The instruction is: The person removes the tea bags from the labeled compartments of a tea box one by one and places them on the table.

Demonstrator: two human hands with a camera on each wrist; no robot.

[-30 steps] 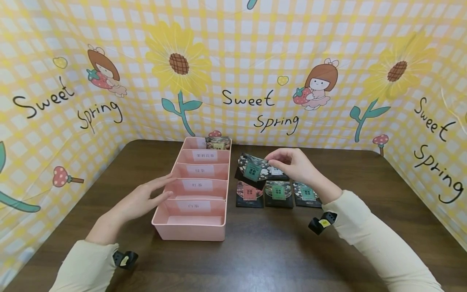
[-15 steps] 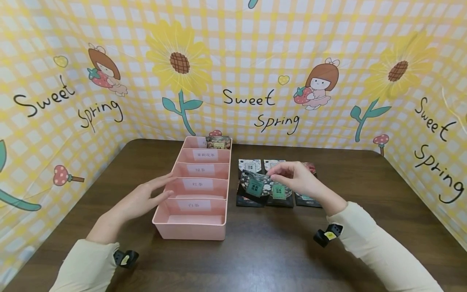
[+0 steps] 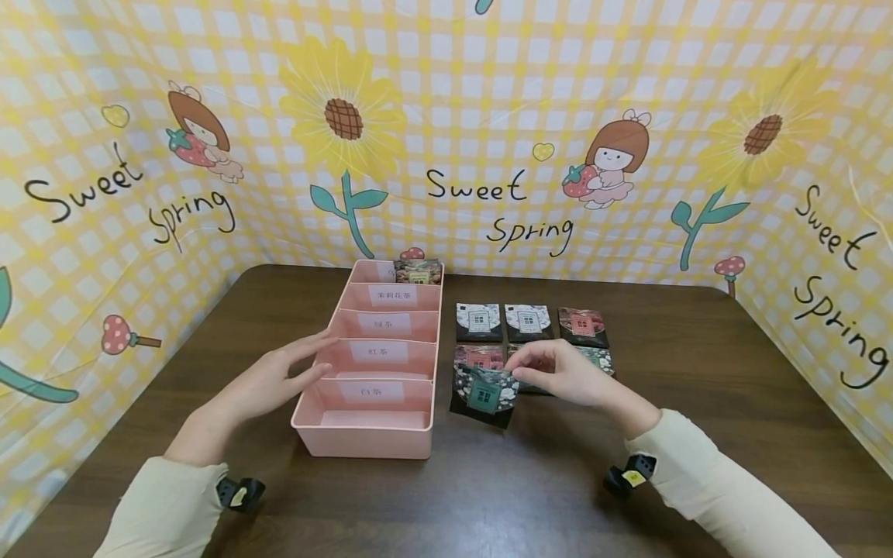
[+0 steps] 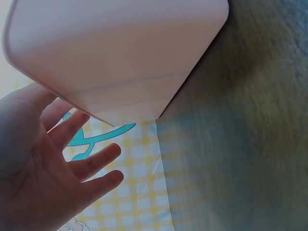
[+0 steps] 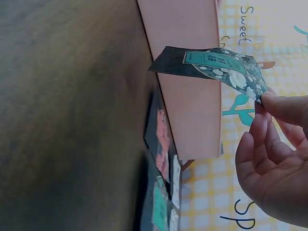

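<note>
A dark tea sachet [image 3: 483, 392] with a green label and white flowers hangs tilted above the table. My right hand [image 3: 561, 372] pinches its upper right corner between thumb and fingers; in the right wrist view the sachet [image 5: 211, 67] bends slightly, held apart from the pink box. My left hand [image 3: 275, 380] touches the left rim of the pink divided box [image 3: 363, 443]. Several of its fingers [image 4: 96, 161] are spread outside the box wall in the left wrist view. Labelled dividers split the box; its farthest compartment holds a tea sachet [image 3: 418, 273].
To the right of the box, two rows of sachets lie flat: two white-labelled ones, such as the white sachet [image 3: 477, 322], a red sachet [image 3: 583, 325], and more partly hidden by my right hand and the held sachet. A patterned cloth [image 3: 446, 139] hangs behind the table [image 3: 698, 372].
My right hand has brought the green-labelled sachet toward me, from over the back row to the front row's near edge, uncovering the back row. My left hand has stayed at the box rim.
</note>
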